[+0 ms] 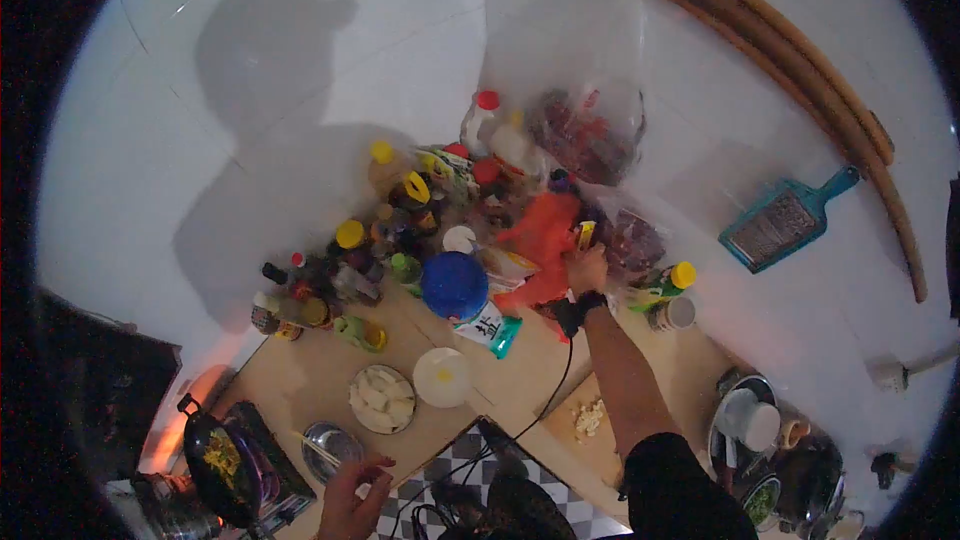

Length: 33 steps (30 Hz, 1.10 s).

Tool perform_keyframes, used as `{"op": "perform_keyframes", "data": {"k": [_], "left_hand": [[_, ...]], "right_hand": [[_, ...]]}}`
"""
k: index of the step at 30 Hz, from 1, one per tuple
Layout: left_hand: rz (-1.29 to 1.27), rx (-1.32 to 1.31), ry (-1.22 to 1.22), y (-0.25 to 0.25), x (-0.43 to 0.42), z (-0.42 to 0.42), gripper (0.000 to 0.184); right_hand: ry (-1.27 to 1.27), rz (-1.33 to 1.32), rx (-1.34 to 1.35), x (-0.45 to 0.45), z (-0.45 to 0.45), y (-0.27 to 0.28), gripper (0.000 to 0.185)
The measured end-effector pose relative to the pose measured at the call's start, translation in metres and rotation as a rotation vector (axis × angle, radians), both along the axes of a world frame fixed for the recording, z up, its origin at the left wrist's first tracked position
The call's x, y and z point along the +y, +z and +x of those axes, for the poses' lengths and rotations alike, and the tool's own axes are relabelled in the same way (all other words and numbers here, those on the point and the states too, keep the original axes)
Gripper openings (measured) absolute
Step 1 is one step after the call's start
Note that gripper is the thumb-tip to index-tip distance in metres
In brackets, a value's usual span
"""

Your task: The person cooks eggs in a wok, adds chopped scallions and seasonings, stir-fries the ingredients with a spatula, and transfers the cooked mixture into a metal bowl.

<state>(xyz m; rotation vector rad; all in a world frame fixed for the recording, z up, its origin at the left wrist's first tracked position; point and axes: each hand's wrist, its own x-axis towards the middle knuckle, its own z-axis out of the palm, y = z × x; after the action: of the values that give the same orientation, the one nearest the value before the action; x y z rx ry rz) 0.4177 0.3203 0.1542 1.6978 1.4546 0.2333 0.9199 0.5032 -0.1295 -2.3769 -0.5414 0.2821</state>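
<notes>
Right hand (587,270) outstretched at red bag (547,240), grip unclear; left hand (357,500) half-curled, empty, near bowl (329,448).

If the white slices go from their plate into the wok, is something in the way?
Yes, a bit: the metal bowl with the pale stick sits partly between the white slices and the wok. The left hand is close beside the bowl.

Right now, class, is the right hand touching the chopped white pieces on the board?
No, the right hand is beside the red bag, away from the chopped white pieces.
</notes>
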Motion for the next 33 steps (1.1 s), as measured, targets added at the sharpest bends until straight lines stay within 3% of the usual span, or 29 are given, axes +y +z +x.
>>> {"op": "perform_keyframes", "data": {"k": [4,8,10,11,13,15,18,23,33], "left_hand": [[-0.026,-0.098,-0.023,0.013,0.022,0.032,0.026],[-0.018,-0.025,-0.102,0.027,0.036,0.052,0.023],[0.093,-0.214,-0.172,0.008,0.041,0.053,0.02],[0.085,-0.22,-0.149,0.003,0.041,0.056,0.02],[0.187,-0.287,-0.22,0.002,0.046,0.061,0.018],[0.286,-0.271,-0.21,0.006,0.048,0.069,0.016],[0.376,-0.347,-0.137,0.022,0.045,0.073,0.017],[0.441,-0.222,-0.153,0.033,0.016,0.029,0.02],[0.587,-0.032,-0.005,0.037,-0.082,-0.139,0.015]], "right_hand": [[0.002,0.047,0.028,-0.001,-0.004,-0.011,0.068],[0.307,0.095,-0.438,-0.053,-0.011,0.017,0.063],[0.268,0.367,-0.365,-0.082,-0.045,0.082,0.061],[0.376,0.495,-0.328,-0.096,-0.063,0.099,0.062],[0.52,0.607,-0.25,-0.126,-0.106,0.14,0.064],[0.859,0.605,-0.183,-0.15,-0.15,0.185,0.066],[1.063,0.732,-0.154,-0.166,-0.203,0.2,0.069],[1.238,0.813,-0.197,-0.177,-0.268,0.207,0.068],[1.666,0.694,-0.35,-0.211,-0.428,0.259,0.066]]}}
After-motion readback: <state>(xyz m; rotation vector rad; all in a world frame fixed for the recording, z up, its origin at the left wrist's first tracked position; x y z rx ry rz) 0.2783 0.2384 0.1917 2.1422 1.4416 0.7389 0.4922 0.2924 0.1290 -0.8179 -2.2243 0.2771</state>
